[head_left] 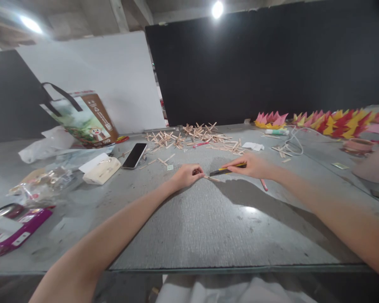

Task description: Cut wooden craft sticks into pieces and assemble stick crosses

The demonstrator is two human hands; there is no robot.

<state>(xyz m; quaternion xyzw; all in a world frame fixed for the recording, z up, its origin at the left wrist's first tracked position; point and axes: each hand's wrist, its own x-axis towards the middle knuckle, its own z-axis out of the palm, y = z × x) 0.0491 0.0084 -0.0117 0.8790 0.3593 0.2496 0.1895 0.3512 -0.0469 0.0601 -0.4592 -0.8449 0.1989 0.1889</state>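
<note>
Pinched in my left hand is one end of a thin wooden stick, whose free end points right, low over the grey table. My right hand is closed around a black and yellow utility knife. The knife's tip points left and sits just above the stick, close to my left fingertips; whether it touches the wood I cannot tell. Behind both hands spreads a heap of wooden sticks, several of them crossed into star shapes. A red pencil lies under my right wrist.
On the left are a phone, a tissue pack, a printed carrier bag, plastic wrappings and a purple box. To the right are folded paper pieces, a glue stick, a white cable and tape.
</note>
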